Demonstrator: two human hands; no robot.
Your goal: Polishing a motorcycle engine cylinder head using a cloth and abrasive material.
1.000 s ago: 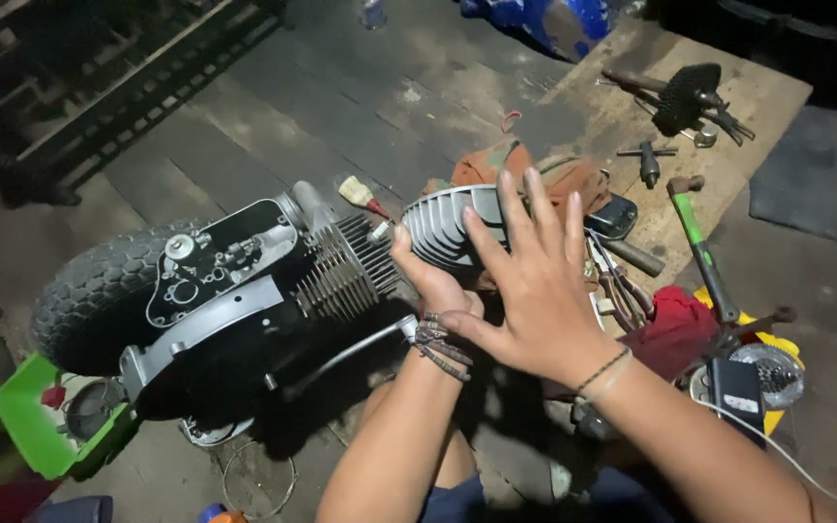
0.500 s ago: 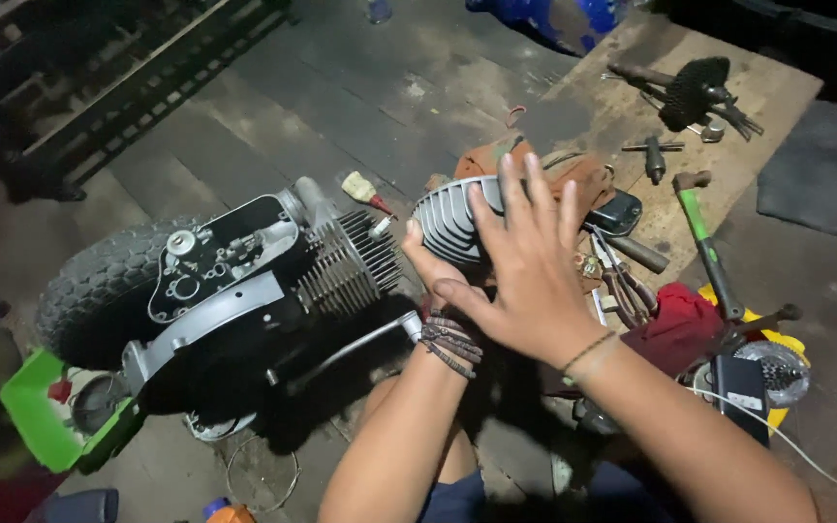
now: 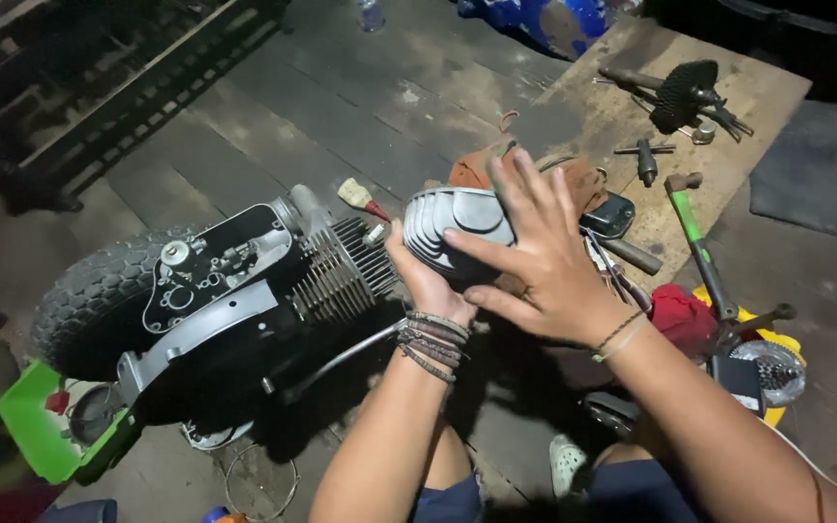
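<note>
A ribbed grey cylinder head [image 3: 452, 232] sits just beside the finned engine cylinder [image 3: 346, 271]. The left hand [image 3: 428, 281] grasps it from below. The right hand [image 3: 540, 261] presses spread fingers [image 3: 496, 189] against it.

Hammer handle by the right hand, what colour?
Green on the hammer handle, darker toward the lower end; head view shows it.
</note>
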